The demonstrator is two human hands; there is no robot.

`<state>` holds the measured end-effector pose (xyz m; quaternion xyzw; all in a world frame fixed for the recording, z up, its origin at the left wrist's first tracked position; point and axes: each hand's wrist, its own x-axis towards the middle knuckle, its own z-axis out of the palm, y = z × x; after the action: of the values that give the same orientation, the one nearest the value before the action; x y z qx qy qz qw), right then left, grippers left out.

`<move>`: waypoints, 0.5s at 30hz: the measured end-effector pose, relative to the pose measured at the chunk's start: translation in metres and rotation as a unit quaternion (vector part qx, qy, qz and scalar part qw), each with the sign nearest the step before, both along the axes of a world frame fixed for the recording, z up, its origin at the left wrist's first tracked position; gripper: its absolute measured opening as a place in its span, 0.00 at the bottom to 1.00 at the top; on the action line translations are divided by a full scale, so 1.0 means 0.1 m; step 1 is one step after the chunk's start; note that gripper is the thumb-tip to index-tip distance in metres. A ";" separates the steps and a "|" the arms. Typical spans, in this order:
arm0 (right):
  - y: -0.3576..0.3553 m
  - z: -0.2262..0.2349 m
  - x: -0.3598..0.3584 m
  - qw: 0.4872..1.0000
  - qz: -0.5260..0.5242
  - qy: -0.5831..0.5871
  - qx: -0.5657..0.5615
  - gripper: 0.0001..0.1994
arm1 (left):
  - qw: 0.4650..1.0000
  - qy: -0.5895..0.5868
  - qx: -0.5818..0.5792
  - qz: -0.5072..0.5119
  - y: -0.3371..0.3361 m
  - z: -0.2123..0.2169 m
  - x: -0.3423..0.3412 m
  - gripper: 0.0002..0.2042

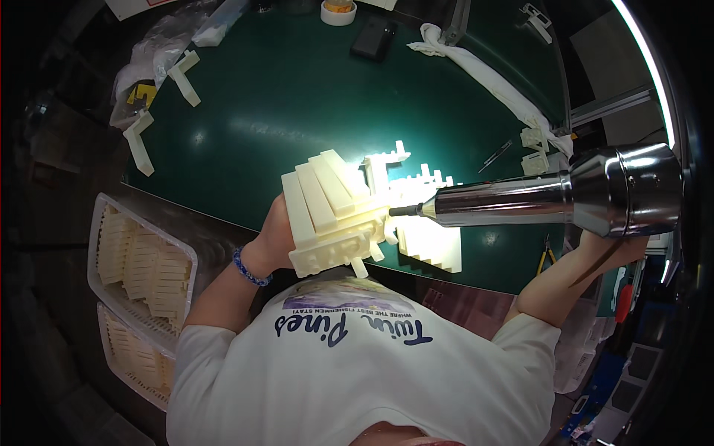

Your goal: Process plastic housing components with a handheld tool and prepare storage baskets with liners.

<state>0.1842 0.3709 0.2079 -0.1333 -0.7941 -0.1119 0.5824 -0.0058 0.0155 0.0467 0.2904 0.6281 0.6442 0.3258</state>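
L hand point(277, 236) fingers wrapped round cream plastic part point(335, 212) over green mat point(297, 111), R hand point(613, 249) gripping chrome tool point(565, 195), tip at part; trays point(141, 275) hold more, work appears mid-batch.

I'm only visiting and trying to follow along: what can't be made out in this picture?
Head view only:
- Left hand: fingers hidden behind the cream plastic part it holds.
- Right hand: mostly covered by the shiny metal tool.
- Tool tip's contact point: washed out by glare.
- Small tools on the green table: too small to identify.
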 end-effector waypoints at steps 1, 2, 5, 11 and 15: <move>0.02 -0.01 0.01 0.999 0.038 -0.005 -0.006 0.17 | 1.000 0.000 0.000 -0.001 0.01 -0.02 0.00 0.19; 0.04 -0.02 0.01 0.997 0.076 -0.010 -0.013 0.17 | 1.000 0.015 -0.001 -0.003 0.01 -0.07 -0.01 0.19; 0.18 -0.06 0.09 0.999 -0.010 -0.030 0.031 0.17 | 0.996 0.089 0.008 -0.012 0.00 -0.12 -0.02 0.19; 0.02 0.04 -0.05 1.000 0.022 -0.012 0.007 0.17 | 0.998 0.051 0.023 0.008 -0.02 -0.25 -0.04 0.18; 0.03 0.02 -0.04 0.999 0.030 -0.019 -0.027 0.18 | 1.000 0.023 0.003 0.019 -0.03 -0.28 -0.04 0.17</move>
<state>0.1807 0.3736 0.2099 -0.1233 -0.8113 -0.0752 0.5666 -0.0101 0.0125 0.0182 0.2941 0.6391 0.6454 0.2976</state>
